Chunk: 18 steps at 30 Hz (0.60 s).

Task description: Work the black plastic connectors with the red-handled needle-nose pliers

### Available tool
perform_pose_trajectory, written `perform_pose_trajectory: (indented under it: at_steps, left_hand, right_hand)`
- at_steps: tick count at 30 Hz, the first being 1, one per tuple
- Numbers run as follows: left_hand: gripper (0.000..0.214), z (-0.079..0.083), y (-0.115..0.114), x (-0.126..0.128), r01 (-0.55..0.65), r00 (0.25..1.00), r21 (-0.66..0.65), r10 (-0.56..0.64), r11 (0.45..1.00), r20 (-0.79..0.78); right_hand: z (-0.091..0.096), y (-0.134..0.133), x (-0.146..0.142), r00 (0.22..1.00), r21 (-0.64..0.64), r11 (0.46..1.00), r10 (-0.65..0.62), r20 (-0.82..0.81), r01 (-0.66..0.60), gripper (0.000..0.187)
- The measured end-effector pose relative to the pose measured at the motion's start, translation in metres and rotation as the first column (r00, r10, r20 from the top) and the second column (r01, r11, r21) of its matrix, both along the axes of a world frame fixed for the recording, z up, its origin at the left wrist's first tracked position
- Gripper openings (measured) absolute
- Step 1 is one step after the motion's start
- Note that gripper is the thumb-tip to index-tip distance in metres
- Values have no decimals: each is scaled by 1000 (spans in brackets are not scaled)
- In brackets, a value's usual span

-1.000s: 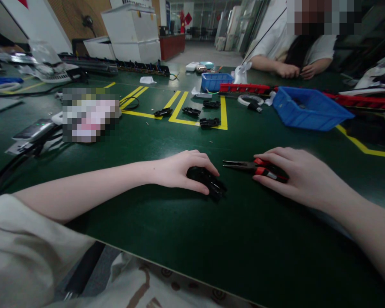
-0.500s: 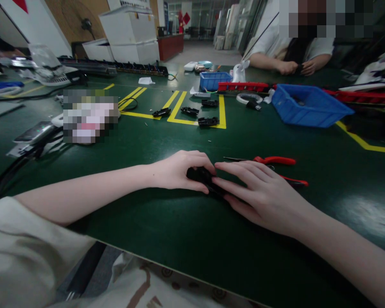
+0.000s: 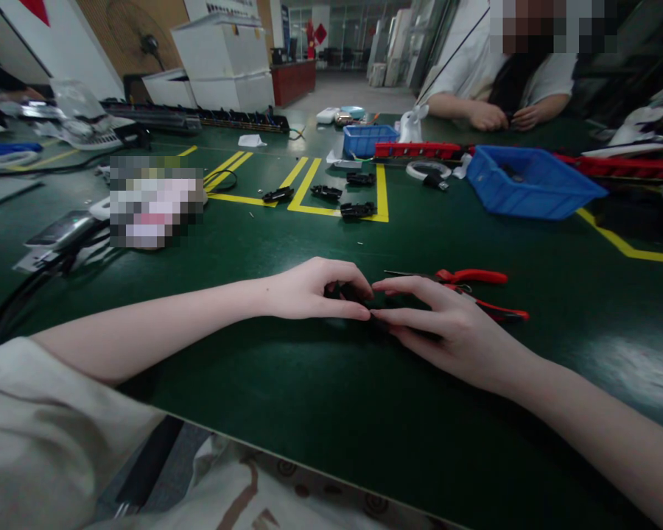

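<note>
My left hand and my right hand meet over a small black plastic part on the green table. Both hands curl their fingers round the part, which is mostly hidden under them. Red-handled pliers lie on the table just behind my right hand, with their handles spread and nothing holding them.
Several black parts lie inside yellow floor-tape boxes farther back. A large blue bin and a small blue bin stand at the back right. Another person's hands work at the far side. Cables and devices lie at the left.
My right hand let go of the red pliers, left them on the table, and moved left onto the black part held by my left hand.
</note>
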<state>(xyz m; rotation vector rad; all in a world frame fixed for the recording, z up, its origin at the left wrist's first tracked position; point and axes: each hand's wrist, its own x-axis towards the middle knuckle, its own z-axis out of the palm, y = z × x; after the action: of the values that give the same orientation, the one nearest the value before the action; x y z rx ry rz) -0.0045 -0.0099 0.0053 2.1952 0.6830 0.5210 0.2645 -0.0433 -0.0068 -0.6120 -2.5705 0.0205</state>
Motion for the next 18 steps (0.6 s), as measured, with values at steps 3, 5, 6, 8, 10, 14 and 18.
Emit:
perform_pose_trajectory:
  at_steps: [3,5,6,8,10,14,18]
  left_hand:
    - [35,4,2,3,-15,999,-41,14,999,-35]
    - [37,7,3,5,-16,997,-61,11,998,-77]
    - [40,8,3,7,-16,995,-68,9,998,-101]
    - [45,11,3,10,-27,989,-75,15,997,-148]
    - [49,13,2,11,-55,982,-79,39,995,-182]
    - [55,18,-1,13,-162,954,-110,127,981,-270]
    - [60,20,-2,13,-249,922,-135,192,959,-335]
  right_hand:
    - [1,2,1,1000,-55,999,0,-21,-1,24]
    - [1,2,1,1000,-82,997,2,-26,-4,25]
    - [2,2,0,1000,-91,996,2,-28,-4,26]
    - [2,3,0,1000,-103,995,0,-29,-3,25]
    - [2,4,0,1000,-116,993,-2,-25,-1,23]
    - [2,4,1,1000,-152,988,-16,5,17,21]
    - [2,5,2,1000,-169,985,-19,19,22,21]
